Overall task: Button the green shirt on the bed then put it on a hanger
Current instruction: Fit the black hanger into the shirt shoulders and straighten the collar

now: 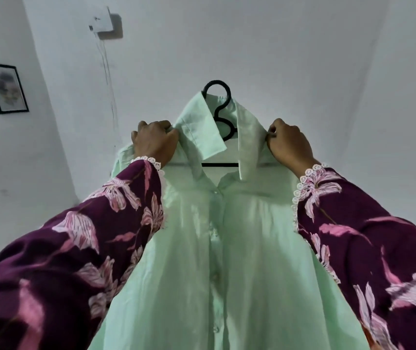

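Observation:
The pale green shirt (227, 248) hangs in front of me, held up against a white wall, its front placket buttoned down the middle. A black hanger (221, 114) sits inside it; the hook rises above the open collar and the crossbar shows below the collar points. My left hand (155, 144) grips the shirt's left shoulder beside the collar. My right hand (289, 145) pinches the right shoulder by the other collar wing. Both arms wear purple floral sleeves with white lace cuffs. The bed is out of view.
A white wall fills the background. A white switch box (102, 22) with a thin wire hanging from it is mounted at the upper left. A black-framed picture (4, 87) hangs on the adjoining wall at the far left.

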